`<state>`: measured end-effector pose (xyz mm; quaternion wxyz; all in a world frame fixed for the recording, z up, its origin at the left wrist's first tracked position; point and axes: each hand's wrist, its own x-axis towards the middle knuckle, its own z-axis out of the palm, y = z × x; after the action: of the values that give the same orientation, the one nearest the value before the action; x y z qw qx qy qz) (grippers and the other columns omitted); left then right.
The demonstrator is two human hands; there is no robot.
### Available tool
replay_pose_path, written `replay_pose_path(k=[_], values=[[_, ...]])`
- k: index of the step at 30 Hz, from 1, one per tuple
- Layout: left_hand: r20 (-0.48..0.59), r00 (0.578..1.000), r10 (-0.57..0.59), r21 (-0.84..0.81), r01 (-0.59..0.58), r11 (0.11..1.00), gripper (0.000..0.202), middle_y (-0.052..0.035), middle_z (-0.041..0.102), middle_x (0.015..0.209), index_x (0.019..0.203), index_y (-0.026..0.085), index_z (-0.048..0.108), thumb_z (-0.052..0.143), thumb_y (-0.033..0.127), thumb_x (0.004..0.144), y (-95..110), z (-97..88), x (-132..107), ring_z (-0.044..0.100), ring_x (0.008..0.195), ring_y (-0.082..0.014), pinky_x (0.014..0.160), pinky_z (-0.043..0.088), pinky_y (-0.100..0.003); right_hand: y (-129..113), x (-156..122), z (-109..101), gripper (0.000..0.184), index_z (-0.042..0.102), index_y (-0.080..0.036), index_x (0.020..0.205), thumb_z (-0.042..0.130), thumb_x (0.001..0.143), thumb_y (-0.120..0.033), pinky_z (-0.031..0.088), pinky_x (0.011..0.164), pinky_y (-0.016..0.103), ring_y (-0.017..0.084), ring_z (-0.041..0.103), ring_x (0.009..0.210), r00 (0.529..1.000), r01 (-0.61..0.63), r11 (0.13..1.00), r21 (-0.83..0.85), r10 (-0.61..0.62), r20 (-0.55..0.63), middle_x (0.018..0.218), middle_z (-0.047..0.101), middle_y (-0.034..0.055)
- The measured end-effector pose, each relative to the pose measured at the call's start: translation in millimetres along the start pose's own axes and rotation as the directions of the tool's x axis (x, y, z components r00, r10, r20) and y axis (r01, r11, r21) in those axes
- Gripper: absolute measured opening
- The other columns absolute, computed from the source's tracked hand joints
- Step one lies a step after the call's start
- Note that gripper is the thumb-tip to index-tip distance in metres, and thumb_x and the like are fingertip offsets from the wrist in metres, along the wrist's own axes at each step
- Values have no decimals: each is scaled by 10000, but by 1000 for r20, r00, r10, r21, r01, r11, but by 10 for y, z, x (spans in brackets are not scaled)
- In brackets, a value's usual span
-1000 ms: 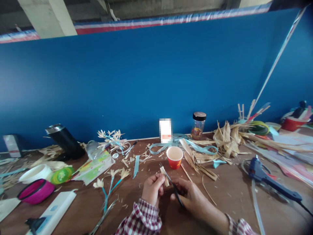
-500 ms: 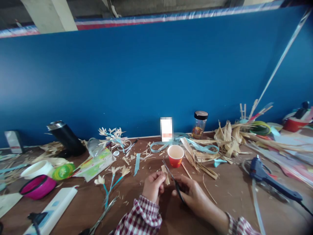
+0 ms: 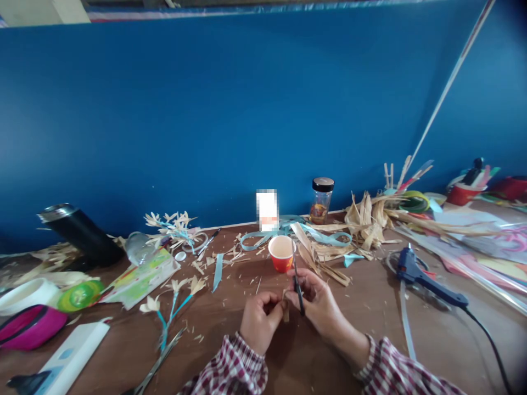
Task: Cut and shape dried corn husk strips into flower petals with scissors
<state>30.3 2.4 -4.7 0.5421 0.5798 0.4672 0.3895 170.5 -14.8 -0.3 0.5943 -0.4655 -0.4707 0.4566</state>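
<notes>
Between the thumb and fingers of my left hand (image 3: 260, 321) is a small strip of dried corn husk (image 3: 286, 311). My right hand (image 3: 319, 304) grips dark scissors (image 3: 297, 282), blades pointing up and away from me; whether the blades are apart is hard to tell. The right fingertips are close to the husk strip, perhaps touching it. Just beyond both hands stands a red paper cup (image 3: 281, 263) with a pale inside. Left of my left hand lie husk flowers (image 3: 196, 285) on blue stems, beside a second pair of scissors (image 3: 158, 362).
A glue gun (image 3: 432, 285) with its cord lies at the right. Husks (image 3: 366, 225), blue ribbon (image 3: 340, 237) and a lidded jar (image 3: 322, 200) sit along the blue partition (image 3: 247, 109). At left are a black flask (image 3: 82, 233), tape rolls (image 3: 33, 326) and a power strip (image 3: 74, 351).
The scissors have tipped more upright and moved off the husk strip. My left hand has turned, bringing the strip lower and nearer the right fingertips. The whole view has shifted rightward.
</notes>
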Motion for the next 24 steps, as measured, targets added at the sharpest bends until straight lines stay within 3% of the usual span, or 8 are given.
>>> replay_pose_path(k=[7,11,17,24], values=[[42,996,-76,-50,78,996,270,-6,565,462,653,124,676,686,394,647,10,31,-5,387,342,-71,360,288,-199,12,-7,-27,360,547,-194,950,750,664,-274,433,564,218,111,533,620,1000,-13,1000,-9,13,28,689,576,-29],[70,994,-87,-120,95,988,343,-28,631,557,782,115,706,704,419,622,35,31,-5,390,331,-61,340,303,-199,-1,-4,-47,350,542,-198,931,749,665,-292,428,542,215,108,529,598,999,-10,1000,-18,10,34,672,561,-37],[26,997,-67,-94,69,993,299,5,549,433,712,118,730,719,399,612,15,14,5,387,344,-65,360,283,-193,-17,-15,-61,345,540,-204,940,746,675,-284,431,552,222,120,540,623,998,0,999,-51,3,56,689,571,-29],[86,990,-110,-119,120,986,357,21,519,438,781,115,740,700,441,640,-32,-19,20,358,339,-55,356,260,-190,12,-16,-67,346,535,-210,949,746,677,-241,422,575,210,104,526,633,997,-18,1000,-10,19,75,706,571,-39]])
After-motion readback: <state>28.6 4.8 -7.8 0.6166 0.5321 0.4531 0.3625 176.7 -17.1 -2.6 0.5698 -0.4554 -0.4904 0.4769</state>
